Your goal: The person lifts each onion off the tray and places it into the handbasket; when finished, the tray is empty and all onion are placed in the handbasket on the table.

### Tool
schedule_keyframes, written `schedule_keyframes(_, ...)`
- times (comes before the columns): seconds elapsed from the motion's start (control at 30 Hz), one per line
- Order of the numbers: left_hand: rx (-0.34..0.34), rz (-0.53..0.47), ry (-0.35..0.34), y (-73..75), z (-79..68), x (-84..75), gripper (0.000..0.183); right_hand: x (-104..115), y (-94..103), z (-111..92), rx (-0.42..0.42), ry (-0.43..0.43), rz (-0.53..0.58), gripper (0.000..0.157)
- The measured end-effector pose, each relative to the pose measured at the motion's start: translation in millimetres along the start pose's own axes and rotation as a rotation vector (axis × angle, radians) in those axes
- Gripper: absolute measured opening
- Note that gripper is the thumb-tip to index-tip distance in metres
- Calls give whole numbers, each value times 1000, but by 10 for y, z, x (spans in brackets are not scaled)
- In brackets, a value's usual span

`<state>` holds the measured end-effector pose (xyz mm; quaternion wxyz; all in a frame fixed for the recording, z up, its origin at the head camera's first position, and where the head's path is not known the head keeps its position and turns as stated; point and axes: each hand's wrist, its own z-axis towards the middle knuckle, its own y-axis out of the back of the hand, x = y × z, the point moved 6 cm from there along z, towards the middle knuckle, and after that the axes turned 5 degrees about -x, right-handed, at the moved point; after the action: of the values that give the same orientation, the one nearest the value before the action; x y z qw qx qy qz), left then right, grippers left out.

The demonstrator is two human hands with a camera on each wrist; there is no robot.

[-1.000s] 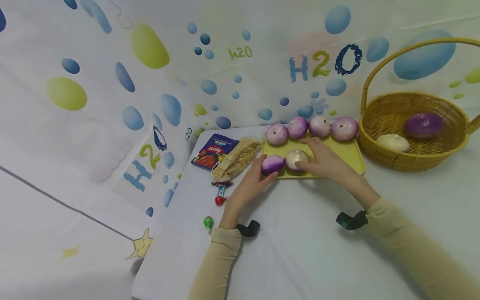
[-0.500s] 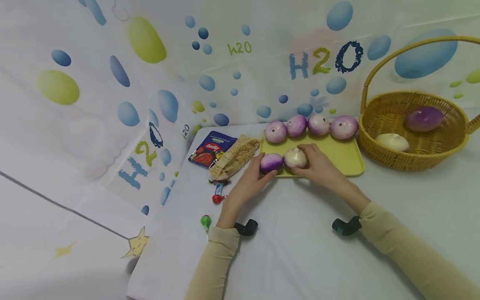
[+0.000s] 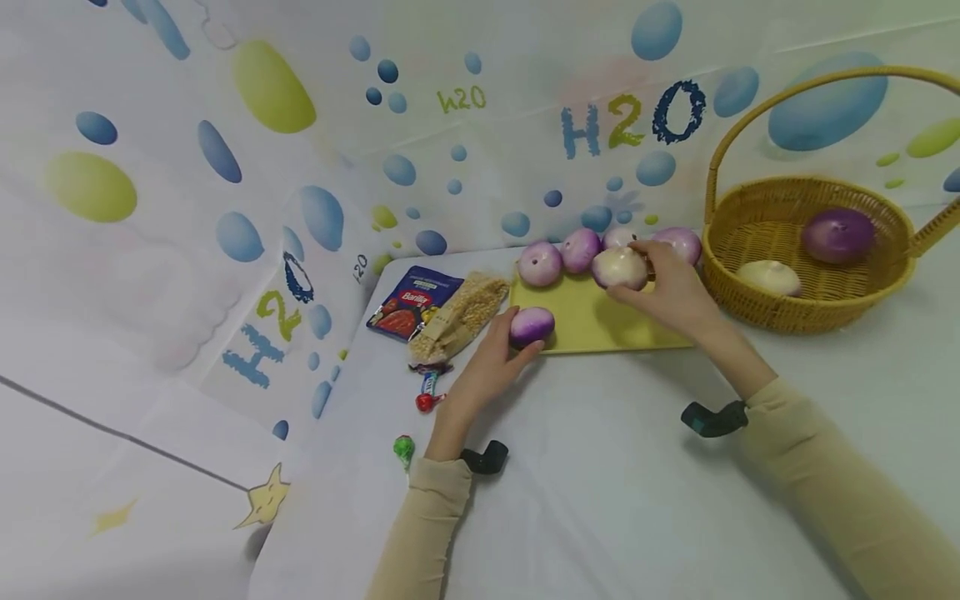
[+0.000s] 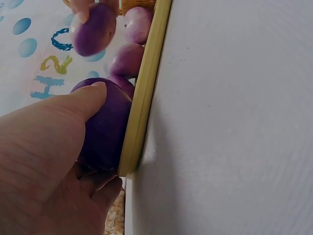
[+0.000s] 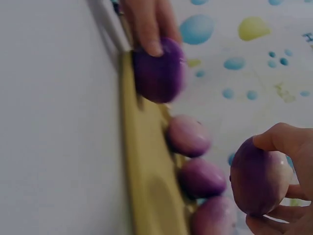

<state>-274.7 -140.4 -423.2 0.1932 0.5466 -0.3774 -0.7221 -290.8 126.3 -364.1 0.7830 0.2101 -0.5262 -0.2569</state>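
Observation:
My left hand (image 3: 483, 371) holds a purple onion (image 3: 533, 326) at the front left corner of the yellow tray (image 3: 577, 321); in the left wrist view its thumb lies over the onion (image 4: 105, 127). Above the tray my right hand (image 3: 675, 292) grips a whitish-purple onion (image 3: 618, 269), thumb on one side and fingers on the other. The right wrist view shows that onion (image 5: 259, 176) apart from the tray. Several more onions (image 3: 540, 264) line the tray's back edge, some partly hidden behind the right hand and its onion.
A wicker basket (image 3: 802, 318) with a tall handle stands right of the tray, holding a white onion (image 3: 768, 277) and a purple onion (image 3: 838, 235). Left of the tray lie a Barilla pouch (image 3: 412, 302), a bag of beans (image 3: 459, 317), a red lollipop (image 3: 426, 402) and a green lollipop (image 3: 403, 447).
My right hand has closed round the whitish-purple onion and lifted it off the tray's front, up and to the right. The left hand stays at its purple onion.

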Motion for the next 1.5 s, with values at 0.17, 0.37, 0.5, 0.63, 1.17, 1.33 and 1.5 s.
schedule_keyframes(0.17,-7,-10,-3,16,-7,-20,76,-78,383,24,-50,-121,27,83)
schedule_keyframes(0.37,-15,-14,-14,17,-16,-34,76,-274,850,19,-144,-221,-34,88)
schedule_keyframes(0.5,-15,-10,-10,5,-14,-27,77,-471,1093,-33,-160,-326,-51,92)
schedule_keyframes(0.63,-13,-8,0,9,-26,-2,77,-633,1222,-65,-147,-362,-73,94)
schedule_keyframes(1.17,-21,-19,-8,33,-52,24,77,-727,1326,-89,-123,-348,-169,82)
schedule_keyframes(1.33,-9,0,-32,45,-68,30,77,-543,1214,-53,-145,-295,-134,70)
schedule_keyframes(1.5,-13,-11,-60,48,-47,-22,76,-282,988,-8,-145,-135,-112,55)
